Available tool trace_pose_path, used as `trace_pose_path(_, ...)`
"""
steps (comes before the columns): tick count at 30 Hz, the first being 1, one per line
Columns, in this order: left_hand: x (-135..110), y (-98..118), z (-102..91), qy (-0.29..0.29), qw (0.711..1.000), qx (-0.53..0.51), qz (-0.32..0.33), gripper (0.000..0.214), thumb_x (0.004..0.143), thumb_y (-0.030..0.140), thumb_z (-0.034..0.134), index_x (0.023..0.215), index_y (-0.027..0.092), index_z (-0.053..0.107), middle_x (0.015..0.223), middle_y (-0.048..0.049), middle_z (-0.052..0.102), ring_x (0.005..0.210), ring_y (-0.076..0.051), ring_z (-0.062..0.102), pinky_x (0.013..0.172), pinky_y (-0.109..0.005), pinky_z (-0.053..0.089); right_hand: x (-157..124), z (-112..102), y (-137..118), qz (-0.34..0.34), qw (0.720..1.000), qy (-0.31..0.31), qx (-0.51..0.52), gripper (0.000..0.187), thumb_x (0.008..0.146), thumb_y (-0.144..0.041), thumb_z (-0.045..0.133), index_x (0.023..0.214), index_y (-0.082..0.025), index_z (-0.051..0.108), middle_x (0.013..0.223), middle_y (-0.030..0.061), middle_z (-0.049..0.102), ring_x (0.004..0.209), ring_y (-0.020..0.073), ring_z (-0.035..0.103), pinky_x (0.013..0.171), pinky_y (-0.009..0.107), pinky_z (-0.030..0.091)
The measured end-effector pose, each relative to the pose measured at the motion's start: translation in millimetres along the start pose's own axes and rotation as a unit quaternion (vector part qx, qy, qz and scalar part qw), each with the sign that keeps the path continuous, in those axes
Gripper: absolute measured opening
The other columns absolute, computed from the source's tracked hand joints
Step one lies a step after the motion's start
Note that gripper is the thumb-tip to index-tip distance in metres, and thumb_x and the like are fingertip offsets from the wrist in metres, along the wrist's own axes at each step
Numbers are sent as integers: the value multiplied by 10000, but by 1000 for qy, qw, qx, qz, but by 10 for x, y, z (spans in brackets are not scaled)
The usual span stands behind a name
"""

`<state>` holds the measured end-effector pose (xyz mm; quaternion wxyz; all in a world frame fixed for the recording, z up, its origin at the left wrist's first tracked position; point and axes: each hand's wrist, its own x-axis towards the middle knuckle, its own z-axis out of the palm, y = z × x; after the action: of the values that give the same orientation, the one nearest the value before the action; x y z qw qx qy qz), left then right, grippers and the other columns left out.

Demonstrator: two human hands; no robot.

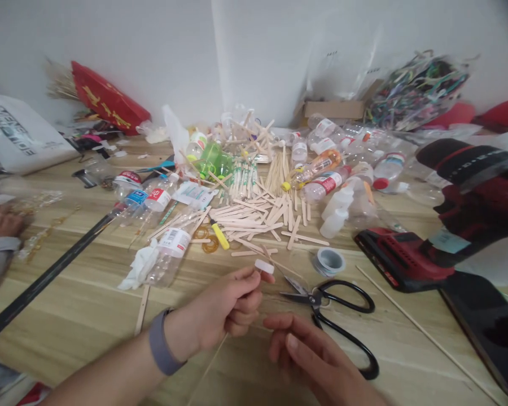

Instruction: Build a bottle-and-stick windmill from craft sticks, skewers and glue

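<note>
My left hand (222, 310) is closed, pinching a small white bottle cap (264, 266) between thumb and forefinger; a thin wooden skewer (214, 358) runs down from under it. A grey band sits on that wrist. My right hand (317, 355) hovers just below and to the right, fingers loosely apart, holding nothing I can see. Black-handled scissors (341, 316) lie on the wooden table (88, 304) right beside my right hand.
Wooden craft sticks (258, 217), plastic bottles (169, 248), rubber bands (209, 243) and a tape roll (329, 261) litter the middle. A red and black power drill (449, 225) lies at right. A black rod (46, 279) crosses the left. Another person's hand (0, 221) shows at left.
</note>
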<state>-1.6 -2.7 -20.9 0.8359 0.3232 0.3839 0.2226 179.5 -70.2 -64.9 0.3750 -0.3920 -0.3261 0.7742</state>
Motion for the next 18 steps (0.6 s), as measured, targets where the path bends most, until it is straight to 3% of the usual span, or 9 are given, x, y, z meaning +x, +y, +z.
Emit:
trace_pose_path(4, 84, 134, 18, 20, 1000, 12, 11, 154, 1031, 305, 341, 1050, 250, 484, 464, 129, 183, 430, -95, 7, 367, -180, 49, -30, -7, -11, -1, 1000, -2, -19, 429, 777, -590, 724, 991, -218, 723, 758, 10, 640, 661, 116, 529, 677, 264, 406)
trace_pose_path(9, 265, 344, -11, 55, 997, 37, 33, 138, 1008, 299, 403, 1052, 234, 516, 484, 124, 185, 397, -76, 55, 367, -162, 69, -29, -50, -30, 20, 997, -36, -59, 471, 783, -604, 709, 1019, -197, 694, 764, 2, 622, 655, 110, 526, 692, 265, 420)
trace_pose_path(18, 667, 598, -86, 162, 973, 129, 100, 238, 927, 154, 480, 1149, 166, 565, 637, 60, 480, 368, -23, 245, 371, -138, 123, -41, -26, -1, -1, 998, -40, -52, 464, 767, -613, 719, 980, -204, 674, 735, -20, 601, 656, 102, 491, 668, 245, 370)
